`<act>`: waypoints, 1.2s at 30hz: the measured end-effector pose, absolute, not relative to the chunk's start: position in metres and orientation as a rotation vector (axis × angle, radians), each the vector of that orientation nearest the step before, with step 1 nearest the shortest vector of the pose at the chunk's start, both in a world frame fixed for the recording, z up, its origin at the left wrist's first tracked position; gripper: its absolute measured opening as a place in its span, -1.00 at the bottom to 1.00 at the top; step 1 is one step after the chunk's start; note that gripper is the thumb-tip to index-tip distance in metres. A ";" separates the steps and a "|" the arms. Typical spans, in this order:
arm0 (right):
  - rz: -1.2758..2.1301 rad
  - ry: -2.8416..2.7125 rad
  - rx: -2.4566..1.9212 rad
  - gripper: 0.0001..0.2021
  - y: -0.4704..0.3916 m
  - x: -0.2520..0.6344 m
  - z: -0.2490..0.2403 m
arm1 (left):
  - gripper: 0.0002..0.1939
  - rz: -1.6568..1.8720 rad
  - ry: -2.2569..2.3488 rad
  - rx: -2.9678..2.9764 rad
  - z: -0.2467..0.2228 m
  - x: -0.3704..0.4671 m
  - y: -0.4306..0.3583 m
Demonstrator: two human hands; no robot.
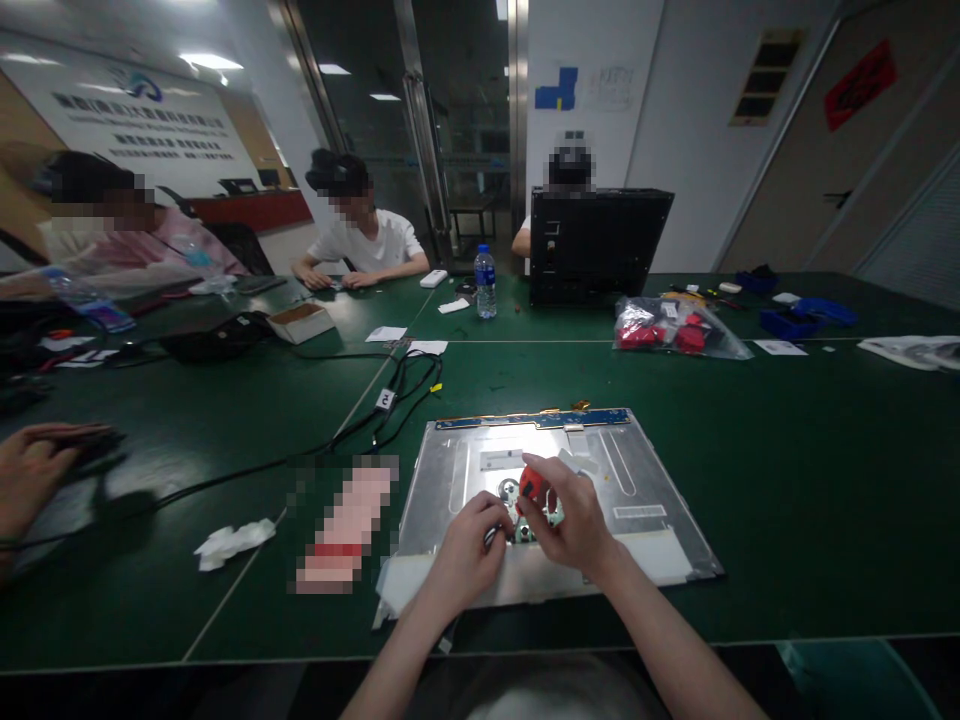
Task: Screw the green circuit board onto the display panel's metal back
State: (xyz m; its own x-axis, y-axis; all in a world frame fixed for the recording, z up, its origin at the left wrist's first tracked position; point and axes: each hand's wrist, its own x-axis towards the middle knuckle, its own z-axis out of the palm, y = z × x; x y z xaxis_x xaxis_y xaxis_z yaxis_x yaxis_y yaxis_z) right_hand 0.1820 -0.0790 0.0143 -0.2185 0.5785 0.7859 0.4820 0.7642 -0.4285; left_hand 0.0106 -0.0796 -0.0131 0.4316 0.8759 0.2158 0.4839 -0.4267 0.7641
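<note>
A flat metal display panel (637, 510) with a blue circuit strip (532, 421) along its far edge lies on the green table in front of me. Over its middle, my right hand (574, 510) has its fingers closed round a red-handled tool (531, 482). Just left of it, my left hand (474, 545) rests low over the panel with its fingers drawn together beside a small green circuit board (523, 532); what they pinch, if anything, is too small to tell. A round metallic part (508, 489) shows on the panel beyond my fingers.
Black cables (352, 440) cross the table at left, near crumpled tissue (235, 543). Farther off stand a water bottle (486, 285), a black monitor (596, 245) and a bag of red items (675, 330). Another person's hand (34, 480) is at far left; people sit across the table.
</note>
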 end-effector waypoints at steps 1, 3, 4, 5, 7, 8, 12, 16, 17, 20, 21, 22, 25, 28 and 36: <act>0.099 -1.860 -0.816 -0.54 -0.078 0.182 0.014 | -0.78 0.821 1.140 2.069 -0.013 0.011 -0.080; 0.080 -1.856 -0.811 -0.55 -0.077 0.182 0.012 | -0.78 0.824 1.135 2.069 -0.012 0.010 -0.079; 0.078 -1.858 -0.805 -0.56 -0.076 0.182 0.012 | -0.78 0.824 1.136 2.070 -0.013 0.010 -0.079; 0.081 -1.859 -0.800 -0.56 -0.076 0.182 0.012 | -0.79 0.823 1.140 2.071 -0.013 0.010 -0.079; 0.100 -1.862 -0.797 -0.56 -0.075 0.182 0.011 | -0.78 0.820 1.144 2.077 -0.014 0.010 -0.078; 0.114 -1.864 -0.800 -0.55 -0.075 0.182 0.011 | -0.77 0.819 1.143 2.081 -0.015 0.010 -0.078; 0.166 -1.866 -0.802 -0.53 -0.077 0.182 0.011 | -0.75 0.820 1.133 2.089 -0.017 0.010 -0.077; 0.169 -1.874 -0.803 -0.50 -0.078 0.181 0.011 | -0.77 0.824 1.136 2.077 -0.017 0.010 -0.078; 0.165 -1.875 -0.811 -0.50 -0.078 0.181 0.011 | -0.77 0.822 1.138 2.074 -0.016 0.010 -0.078; 0.147 -1.860 -0.838 -0.52 -0.079 0.181 0.011 | -0.77 0.810 1.145 2.068 -0.016 0.010 -0.078; 0.139 -1.854 -0.843 -0.53 -0.079 0.180 0.011 | -0.77 0.808 1.145 2.069 -0.015 0.010 -0.078; 0.127 -1.847 -0.844 -0.54 -0.078 0.180 0.012 | -0.76 0.807 1.142 2.072 -0.015 0.010 -0.078; 0.092 -1.846 -0.825 -0.56 -0.077 0.180 0.012 | -0.77 0.809 1.142 2.077 -0.015 0.010 -0.078; 0.085 -1.857 -0.806 -0.57 -0.077 0.180 0.012 | -0.78 0.813 1.163 2.076 -0.015 0.010 -0.079; 0.169 -1.875 -0.784 -0.50 -0.078 0.182 0.015 | -0.77 0.818 1.141 2.075 -0.016 0.010 -0.078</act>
State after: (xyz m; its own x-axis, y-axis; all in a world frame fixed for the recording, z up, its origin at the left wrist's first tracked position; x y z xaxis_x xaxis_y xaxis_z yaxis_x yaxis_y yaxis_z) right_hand 0.1821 -0.0784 0.0147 -0.2371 0.5874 0.7738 0.4392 0.7752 -0.4539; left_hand 0.0099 -0.0783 -0.0156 0.4335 0.8746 0.2172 0.4862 -0.4300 0.7607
